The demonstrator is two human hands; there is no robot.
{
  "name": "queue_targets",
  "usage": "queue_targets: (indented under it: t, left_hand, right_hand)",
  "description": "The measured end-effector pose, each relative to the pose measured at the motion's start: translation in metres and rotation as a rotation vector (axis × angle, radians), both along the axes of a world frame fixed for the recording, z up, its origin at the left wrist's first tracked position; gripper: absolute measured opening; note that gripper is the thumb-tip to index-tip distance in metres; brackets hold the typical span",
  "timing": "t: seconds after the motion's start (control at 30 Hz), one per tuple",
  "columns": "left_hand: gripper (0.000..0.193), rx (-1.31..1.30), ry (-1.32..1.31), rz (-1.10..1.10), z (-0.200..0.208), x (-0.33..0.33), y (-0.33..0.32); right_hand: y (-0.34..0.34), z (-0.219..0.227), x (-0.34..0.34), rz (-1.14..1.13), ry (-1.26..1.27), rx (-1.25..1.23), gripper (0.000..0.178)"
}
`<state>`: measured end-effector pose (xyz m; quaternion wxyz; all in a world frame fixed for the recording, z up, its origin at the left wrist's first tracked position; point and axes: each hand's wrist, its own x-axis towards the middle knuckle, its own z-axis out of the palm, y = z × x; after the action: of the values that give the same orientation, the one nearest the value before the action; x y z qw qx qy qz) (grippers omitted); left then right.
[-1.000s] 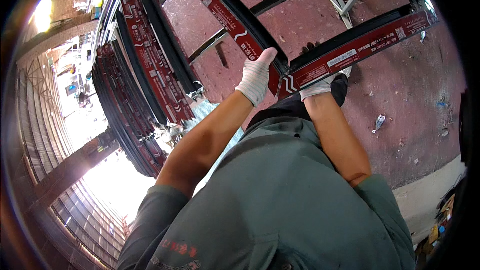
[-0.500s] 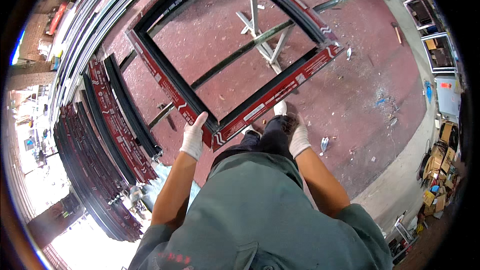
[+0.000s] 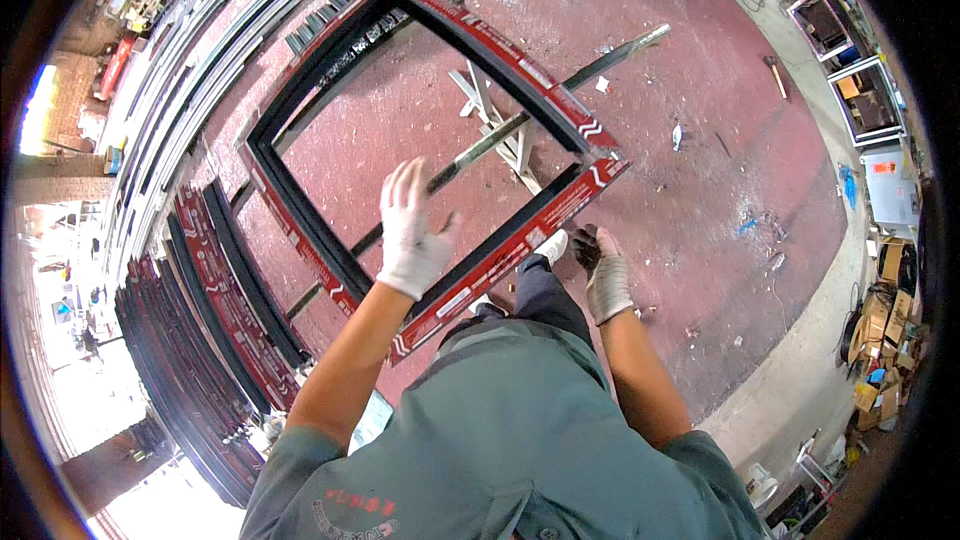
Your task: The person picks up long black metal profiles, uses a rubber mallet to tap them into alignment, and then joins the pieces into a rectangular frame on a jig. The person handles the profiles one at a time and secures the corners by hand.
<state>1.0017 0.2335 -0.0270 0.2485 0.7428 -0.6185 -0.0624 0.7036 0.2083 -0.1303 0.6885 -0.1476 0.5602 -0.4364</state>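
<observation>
A large rectangular window frame (image 3: 500, 257) of black profile with red printed film lies in front of me, one corner pointing toward my body. My left hand (image 3: 412, 240), in a white knitted glove, is raised over the near corner, fingers spread and holding nothing. Whether its palm brushes the frame I cannot tell. My right hand (image 3: 606, 280) hangs to the right of the frame's near side, apart from it. Its glove is dark at the fingers, which are loosely bent and apart with nothing visible in them.
Dark rails (image 3: 615, 55) and a pale trestle (image 3: 518, 145) show beneath the frame. Stacked red-and-black profiles (image 3: 185, 360) stand at the left, with long pale profiles (image 3: 200, 70) beyond. A hammer (image 3: 776, 78) lies on the red floor at the right; cardboard scraps (image 3: 875, 340) line the edge.
My left hand has let go of the frame's near corner and moved up and inward over it, fingers opening. My right hand has stayed low beside the frame. The whole view has shifted a little.
</observation>
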Motion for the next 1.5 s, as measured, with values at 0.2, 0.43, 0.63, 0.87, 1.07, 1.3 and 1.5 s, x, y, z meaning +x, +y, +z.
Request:
queue_targets:
  t: [0.2,0.43,0.63,0.87,1.07,1.3,1.5]
  left_hand:
    - [0.099,0.029,-0.237,-0.439,-0.006,-0.063,-0.132]
    - [0.09,0.109,-0.526,-0.736,-0.031,-0.115,-0.212]
    - [0.074,-0.005,-0.407,-0.785,-0.049,-0.121,-0.222]
    - [0.062,-0.022,-0.455,-0.842,-0.05,-0.114,-0.223]
    - [0.061,-0.029,-0.474,-0.878,-0.05,-0.113,-0.229]
    - [0.06,-0.079,-0.459,-0.865,-0.058,-0.11,-0.23]
    - [0.061,-0.03,-0.408,-0.879,-0.059,-0.108,-0.228]
  right_hand:
    - [-0.078,0.007,-0.038,0.057,0.145,-0.154,0.034]
    - [-0.144,0.026,-0.044,0.21,0.155,-0.197,0.027]
    - [-0.154,0.01,-0.045,0.306,0.138,-0.187,0.03]
    - [-0.155,0.009,-0.044,0.378,0.239,-0.207,0.022]
    - [-0.158,0.017,-0.038,0.24,0.084,-0.053,0.015]
    - [-0.153,0.027,-0.025,0.106,0.102,-0.042,0.015]
    - [-0.146,0.017,-0.02,0.001,-0.004,-0.036,0.015]
